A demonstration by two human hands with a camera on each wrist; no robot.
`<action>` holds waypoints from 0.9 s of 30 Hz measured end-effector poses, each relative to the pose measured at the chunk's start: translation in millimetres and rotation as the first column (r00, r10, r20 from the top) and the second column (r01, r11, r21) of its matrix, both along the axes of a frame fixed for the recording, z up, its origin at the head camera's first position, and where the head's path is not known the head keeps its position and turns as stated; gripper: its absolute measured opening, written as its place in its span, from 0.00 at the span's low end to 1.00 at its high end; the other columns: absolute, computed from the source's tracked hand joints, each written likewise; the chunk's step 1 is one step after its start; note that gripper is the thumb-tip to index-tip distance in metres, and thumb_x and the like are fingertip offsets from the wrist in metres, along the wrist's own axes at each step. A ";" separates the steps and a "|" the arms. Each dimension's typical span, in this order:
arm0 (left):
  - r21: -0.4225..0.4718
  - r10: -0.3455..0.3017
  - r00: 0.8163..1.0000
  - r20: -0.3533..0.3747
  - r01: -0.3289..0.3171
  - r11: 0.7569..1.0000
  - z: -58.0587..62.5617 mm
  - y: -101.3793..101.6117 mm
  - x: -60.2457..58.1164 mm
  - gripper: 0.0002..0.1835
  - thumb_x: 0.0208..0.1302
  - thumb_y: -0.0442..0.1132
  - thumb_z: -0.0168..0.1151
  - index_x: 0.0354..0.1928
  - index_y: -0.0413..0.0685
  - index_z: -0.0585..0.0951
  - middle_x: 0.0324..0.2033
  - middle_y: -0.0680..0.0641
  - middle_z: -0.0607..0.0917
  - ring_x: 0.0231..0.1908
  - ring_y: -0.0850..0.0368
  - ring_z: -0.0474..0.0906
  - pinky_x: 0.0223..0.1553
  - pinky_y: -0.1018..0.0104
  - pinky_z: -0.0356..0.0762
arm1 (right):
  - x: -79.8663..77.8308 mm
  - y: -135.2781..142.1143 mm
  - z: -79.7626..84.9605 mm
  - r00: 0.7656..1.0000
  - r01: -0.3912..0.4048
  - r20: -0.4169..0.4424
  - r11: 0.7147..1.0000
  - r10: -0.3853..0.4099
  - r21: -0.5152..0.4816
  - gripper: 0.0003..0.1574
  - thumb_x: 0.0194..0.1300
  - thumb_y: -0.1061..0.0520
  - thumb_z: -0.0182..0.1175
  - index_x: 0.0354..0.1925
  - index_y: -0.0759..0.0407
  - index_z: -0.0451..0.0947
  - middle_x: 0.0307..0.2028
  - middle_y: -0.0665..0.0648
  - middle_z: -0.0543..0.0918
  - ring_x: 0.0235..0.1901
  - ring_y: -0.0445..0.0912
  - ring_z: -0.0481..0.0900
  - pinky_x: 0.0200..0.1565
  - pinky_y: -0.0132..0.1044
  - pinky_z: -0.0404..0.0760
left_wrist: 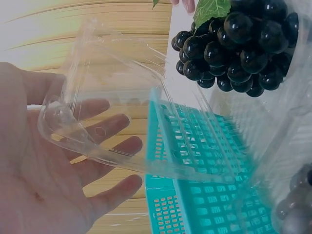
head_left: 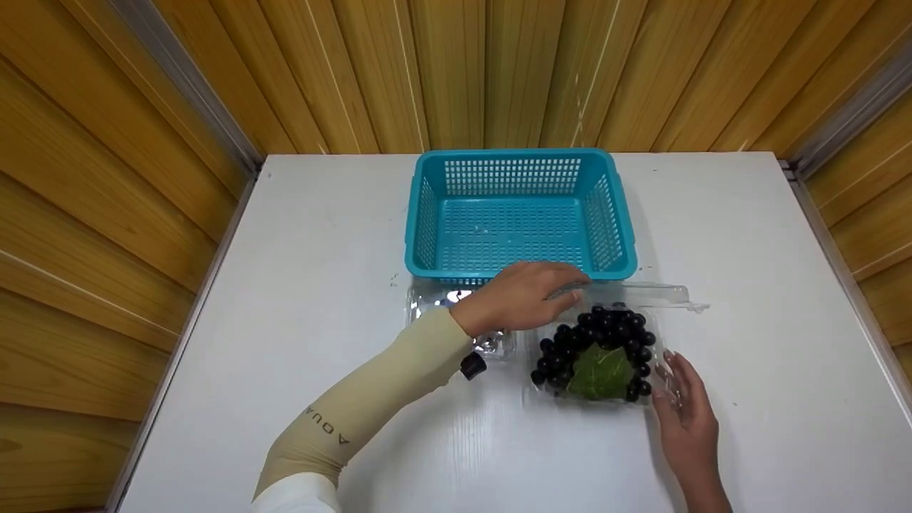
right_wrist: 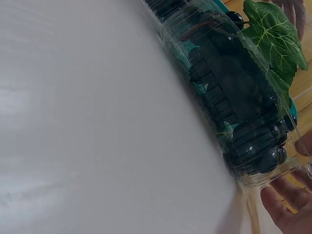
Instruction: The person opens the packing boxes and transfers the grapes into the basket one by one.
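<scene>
Black grapes (head_left: 609,329) with a green leaf (head_left: 600,372) lie in a clear plastic clamshell box (head_left: 533,397). Its transparent lid (head_left: 662,293) stands raised at the back, beside the basket. My left hand (head_left: 526,296) is at the lid's left part. In the left wrist view, the left fingers (left_wrist: 117,126) are spread and extended, showing through the lid's plastic. The right hand (head_left: 690,420) holds the box's right side. Seen from the right wrist, its fingers (right_wrist: 287,192) bend around the end of the box at the rim.
A teal perforated basket (head_left: 513,154) stands behind the box. To the left, partly under my left forearm, another clear plastic box (head_left: 422,299) sits on the white table (head_left: 313,285). Wood-patterned panels (head_left: 456,71) enclose the back and sides.
</scene>
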State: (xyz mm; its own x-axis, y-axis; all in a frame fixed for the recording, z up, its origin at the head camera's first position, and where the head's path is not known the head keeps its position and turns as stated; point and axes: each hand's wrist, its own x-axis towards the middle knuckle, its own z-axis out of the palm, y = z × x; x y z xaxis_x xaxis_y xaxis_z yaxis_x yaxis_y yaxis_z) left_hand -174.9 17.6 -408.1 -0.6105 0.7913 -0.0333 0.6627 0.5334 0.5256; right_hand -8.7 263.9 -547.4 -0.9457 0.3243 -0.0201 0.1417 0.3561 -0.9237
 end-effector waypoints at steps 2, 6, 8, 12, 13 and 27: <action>0.003 0.012 1.000 -0.020 -0.012 1.000 -0.1 0.9 -0.6 0.25 0.76 0.54 0.38 0.66 0.55 0.72 0.65 0.54 0.75 0.67 0.58 0.68 0.69 0.58 0.64 | 0.4 0.6 -0.5 1.000 0.003 0.000 1.000 -0.003 0.000 0.37 0.73 0.59 0.51 0.75 0.48 0.51 0.72 0.53 0.63 0.61 0.25 0.68 0.56 0.15 0.67; 0.022 0.048 0.997 -0.063 -0.047 0.999 -2.0 2.3 -1.3 0.28 0.75 0.60 0.35 0.66 0.56 0.72 0.64 0.54 0.75 0.67 0.58 0.69 0.69 0.57 0.64 | 1.5 1.8 -2.1 1.000 -0.003 0.023 1.000 0.003 0.006 0.38 0.73 0.56 0.51 0.75 0.47 0.50 0.72 0.53 0.62 0.61 0.25 0.67 0.55 0.14 0.67; 0.027 0.062 0.995 -0.078 -0.060 0.998 -2.6 3.3 -1.7 0.30 0.74 0.63 0.36 0.66 0.57 0.72 0.63 0.55 0.76 0.66 0.58 0.70 0.68 0.57 0.65 | 2.1 2.0 -2.4 1.000 -0.003 0.031 1.000 0.003 0.007 0.38 0.73 0.56 0.51 0.75 0.46 0.49 0.73 0.53 0.62 0.61 0.24 0.66 0.55 0.14 0.67; 0.028 0.075 0.993 -0.086 -0.072 0.997 -2.0 5.2 -2.7 0.33 0.68 0.68 0.42 0.65 0.58 0.73 0.63 0.55 0.77 0.65 0.60 0.71 0.67 0.58 0.67 | 3.3 1.2 -1.9 1.000 0.003 0.018 1.000 -0.003 0.000 0.38 0.73 0.58 0.51 0.75 0.47 0.50 0.72 0.53 0.63 0.61 0.25 0.67 0.55 0.14 0.67; 0.026 0.078 0.993 -0.085 -0.076 0.997 -1.4 5.4 -2.8 0.34 0.67 0.69 0.43 0.65 0.58 0.73 0.63 0.56 0.77 0.65 0.60 0.71 0.67 0.58 0.67 | 3.6 0.9 -1.7 1.000 0.005 0.012 1.000 -0.005 -0.005 0.38 0.73 0.58 0.51 0.75 0.47 0.50 0.72 0.53 0.63 0.61 0.25 0.67 0.55 0.14 0.68; 0.189 0.045 0.959 -0.281 0.010 0.982 2.9 6.5 -4.9 0.20 0.72 0.51 0.52 0.61 0.55 0.77 0.59 0.55 0.81 0.60 0.62 0.76 0.62 0.66 0.71 | 6.8 2.3 -3.4 0.998 0.021 -0.054 1.000 -0.022 -0.023 0.38 0.71 0.66 0.50 0.74 0.52 0.53 0.69 0.57 0.67 0.59 0.25 0.69 0.56 0.15 0.68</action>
